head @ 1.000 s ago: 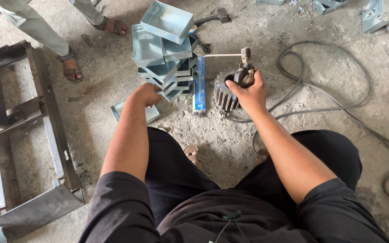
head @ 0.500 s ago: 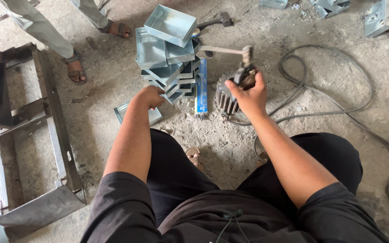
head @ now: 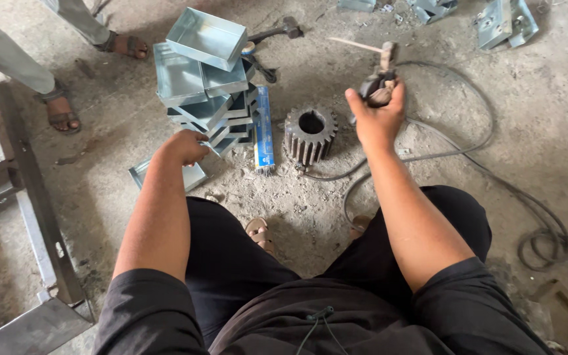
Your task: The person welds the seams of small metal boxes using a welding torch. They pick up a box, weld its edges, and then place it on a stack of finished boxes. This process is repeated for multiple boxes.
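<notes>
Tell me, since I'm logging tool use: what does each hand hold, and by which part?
Right hand grips a welding electrode holder by its handle; left hand touches the stacked metal trays, grip unclear.

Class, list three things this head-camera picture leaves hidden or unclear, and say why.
1. Head view: what the right hand grips; its fingers cover most of the dark tool.
2. Head view: the left hand fingertips, tucked against the stack of metal trays.
3. Head view: the standing person, cut off by the top edge.

Shallow rectangular trays (head: pixel 206 79) of pale blue-grey sheet metal are stacked unevenly on the concrete floor (head: pixel 133 131), the topmost tilted. A dark electrode holder (head: pixel 377 85) with a thin rod is held raised above a cable.
</notes>
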